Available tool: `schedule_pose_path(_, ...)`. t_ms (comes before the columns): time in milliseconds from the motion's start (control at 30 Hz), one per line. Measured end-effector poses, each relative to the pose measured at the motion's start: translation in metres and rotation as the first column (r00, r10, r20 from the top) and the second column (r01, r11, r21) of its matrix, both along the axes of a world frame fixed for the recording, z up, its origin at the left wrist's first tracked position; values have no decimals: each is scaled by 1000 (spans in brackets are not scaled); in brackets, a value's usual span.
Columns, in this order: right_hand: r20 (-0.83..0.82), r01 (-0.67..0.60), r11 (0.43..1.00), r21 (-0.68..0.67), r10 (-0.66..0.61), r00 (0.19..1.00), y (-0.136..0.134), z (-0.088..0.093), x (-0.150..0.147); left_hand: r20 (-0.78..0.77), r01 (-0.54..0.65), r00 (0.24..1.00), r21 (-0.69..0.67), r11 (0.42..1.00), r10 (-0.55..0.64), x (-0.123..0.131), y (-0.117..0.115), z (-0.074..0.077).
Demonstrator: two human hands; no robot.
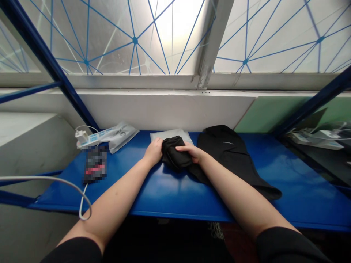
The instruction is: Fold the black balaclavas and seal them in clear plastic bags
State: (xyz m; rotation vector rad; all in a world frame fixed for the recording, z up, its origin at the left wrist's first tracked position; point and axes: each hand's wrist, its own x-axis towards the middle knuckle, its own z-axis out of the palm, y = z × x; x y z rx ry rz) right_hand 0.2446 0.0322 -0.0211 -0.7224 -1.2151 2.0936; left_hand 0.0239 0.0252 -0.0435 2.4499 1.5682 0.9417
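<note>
A bunched-up black cloth (175, 154) is held between my two hands above the blue tabletop (164, 197). My left hand (154, 150) closes on its left edge. On the other side, my right hand (194, 151) grips it, with fingers stretched across its front and top. Just behind the cloth lies a pale, translucent plastic bag (170, 134), partly covered. To the right is a long, flat piece of black fabric (231, 151) with a small light print; part of it is hidden behind my right forearm.
A grey printed pouch (124, 135) and a white power strip (94, 138) lie at the back left. Near them is a pixelated dark device (95, 164) with a white cable (63, 181). Blue metal posts (74, 95) flank the table. Packets and cables (318, 138) sit far right.
</note>
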Motion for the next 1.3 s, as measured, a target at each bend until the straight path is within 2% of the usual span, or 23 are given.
schedule_pose_path(233,13,-91,996,22,90,996,1,-2,3,184,-60,981,31,998,53,-1,-4,0)
schedule_pose_path(333,26,-82,997,-2,82,996,2,-2,3,234,-82,970,49,995,68,1,-10,3)
schedule_pose_path(467,49,-80,994,-80,84,995,4,-2,2,260,-152,961,227,962,91,5,-18,7)
schedule_pose_path(533,40,-67,994,-91,71,997,4,-2,1,253,-144,966,318,937,62,7,-22,9)
schedule_pose_path(667,-28,39,994,-100,-42,999,5,-2,-1,155,9,985,408,913,-79,8,-27,16)
schedule_pose_path(800,-98,138,970,-201,-160,982,8,1,-1,72,118,985,394,911,-159,9,-27,19)
schedule_pose_path(900,-115,184,959,-217,-212,970,10,0,-2,59,115,988,361,925,-145,11,-26,19)
schedule_pose_path(1033,-80,301,952,-63,-305,949,10,-5,-8,87,78,989,375,924,-119,15,-29,17)
schedule_pose_path(1200,-19,424,904,54,-423,906,11,-16,-18,37,103,990,473,875,-137,21,-33,15)
schedule_pose_path(1300,-44,484,875,-16,-485,874,12,-18,-19,1,117,991,491,863,-134,27,-31,14)
